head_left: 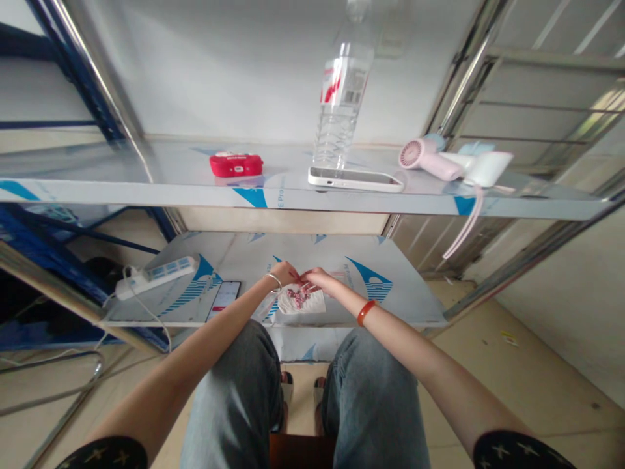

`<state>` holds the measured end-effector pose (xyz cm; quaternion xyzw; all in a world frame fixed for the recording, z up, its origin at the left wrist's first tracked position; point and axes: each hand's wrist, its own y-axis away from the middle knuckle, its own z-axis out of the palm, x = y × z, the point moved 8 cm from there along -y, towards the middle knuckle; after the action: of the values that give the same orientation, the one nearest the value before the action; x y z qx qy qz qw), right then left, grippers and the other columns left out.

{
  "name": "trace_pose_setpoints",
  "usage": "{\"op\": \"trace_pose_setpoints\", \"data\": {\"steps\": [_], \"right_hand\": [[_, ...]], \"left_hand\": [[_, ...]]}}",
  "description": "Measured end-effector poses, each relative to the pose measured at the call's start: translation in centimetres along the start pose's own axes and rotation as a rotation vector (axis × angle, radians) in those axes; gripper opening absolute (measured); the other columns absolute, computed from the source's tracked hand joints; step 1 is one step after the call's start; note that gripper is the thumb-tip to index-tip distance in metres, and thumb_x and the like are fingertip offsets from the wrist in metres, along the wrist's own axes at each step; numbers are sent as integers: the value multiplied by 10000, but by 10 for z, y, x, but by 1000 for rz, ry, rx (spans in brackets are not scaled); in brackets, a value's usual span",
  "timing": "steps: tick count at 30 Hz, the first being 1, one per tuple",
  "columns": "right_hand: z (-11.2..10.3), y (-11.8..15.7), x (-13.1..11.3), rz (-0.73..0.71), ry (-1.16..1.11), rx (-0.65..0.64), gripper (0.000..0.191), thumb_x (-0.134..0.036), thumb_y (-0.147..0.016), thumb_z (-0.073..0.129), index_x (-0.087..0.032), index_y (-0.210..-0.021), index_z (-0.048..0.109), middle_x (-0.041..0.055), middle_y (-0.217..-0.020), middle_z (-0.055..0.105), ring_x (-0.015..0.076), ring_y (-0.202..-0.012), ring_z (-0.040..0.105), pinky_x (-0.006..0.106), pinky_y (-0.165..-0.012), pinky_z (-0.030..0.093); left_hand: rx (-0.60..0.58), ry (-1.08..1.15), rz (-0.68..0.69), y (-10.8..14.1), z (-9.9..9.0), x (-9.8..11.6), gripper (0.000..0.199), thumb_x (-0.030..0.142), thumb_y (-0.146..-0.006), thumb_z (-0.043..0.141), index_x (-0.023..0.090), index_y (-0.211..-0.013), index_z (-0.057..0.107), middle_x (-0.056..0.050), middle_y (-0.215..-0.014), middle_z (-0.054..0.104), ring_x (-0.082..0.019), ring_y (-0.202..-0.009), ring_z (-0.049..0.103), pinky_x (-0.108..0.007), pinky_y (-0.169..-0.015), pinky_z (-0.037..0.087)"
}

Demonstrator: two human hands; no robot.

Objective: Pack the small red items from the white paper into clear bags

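Observation:
Over the lower shelf, my left hand (285,272) and my right hand (318,280) meet almost fingertip to fingertip. Both are closed in a pinch on what appears to be a strand of small red and white beads (297,298), which hangs or lies just below the fingers. Its ends are too small to make out. Under the beads is a crumpled white sheet or cloth (312,306). A silver bangle (274,280) circles my left wrist, and a reddish-orange bangle (365,313) sits on my right forearm.
A phone (225,296) and a white power strip (159,275) lie left on the lower shelf (405,306). The upper shelf (185,193) holds a red case (236,165), a plastic bottle (342,98), a white-edged phone (355,180) and a pink handheld fan (430,159) with a dangling strap.

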<state>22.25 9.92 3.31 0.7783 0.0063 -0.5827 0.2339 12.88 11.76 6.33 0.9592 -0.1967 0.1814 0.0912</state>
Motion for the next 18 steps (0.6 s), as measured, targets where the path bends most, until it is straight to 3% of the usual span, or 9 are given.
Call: {"op": "trace_pose_setpoints", "data": {"steps": [3, 6, 10, 13, 18], "right_hand": [[-2, 0, -2, 20, 23, -7, 95, -120, -788, 576, -88, -783, 665, 66, -651, 668, 116, -489, 609, 198, -505, 499], [-5, 6, -9, -7, -1, 7, 92, -145, -810, 579, -100, -807, 659, 63, -683, 679, 101, -505, 611, 173, -507, 486], [-4, 17, -23, -91, -15, 23, 118, -152, -846, 544, -109, -848, 654, 68, -743, 692, 91, -566, 624, 145, -513, 468], [6, 23, -26, -142, -23, 4, 136, -103, -836, 513, -109, -832, 649, 64, -772, 691, 86, -559, 613, 157, -522, 474], [26, 29, -16, -134, -45, 15, 190, -53, -818, 452, -104, -833, 635, 61, -753, 676, 73, -481, 563, 153, -447, 423]], "left_hand": [[-27, 126, -19, 5, -3, 0, 228, 221, -760, 587, 155, -900, 755, -12, -734, 720, -150, -753, 646, -175, -651, 466], [-52, 393, -58, 13, -5, -4, 253, 188, -754, 608, 120, -964, 732, -37, -825, 727, -143, -781, 648, -181, -684, 497], [0, 657, -166, 22, -7, -15, 293, 199, -818, 566, 81, -1057, 685, -85, -962, 711, -121, -804, 644, -189, -723, 509], [37, 569, -186, 28, -10, -19, 295, 224, -835, 552, 69, -1046, 686, -94, -953, 711, -112, -767, 631, -174, -688, 496], [40, 153, -125, 35, -16, -10, 249, 223, -822, 536, 106, -926, 730, -56, -801, 720, -135, -754, 622, -177, -643, 466]]}}
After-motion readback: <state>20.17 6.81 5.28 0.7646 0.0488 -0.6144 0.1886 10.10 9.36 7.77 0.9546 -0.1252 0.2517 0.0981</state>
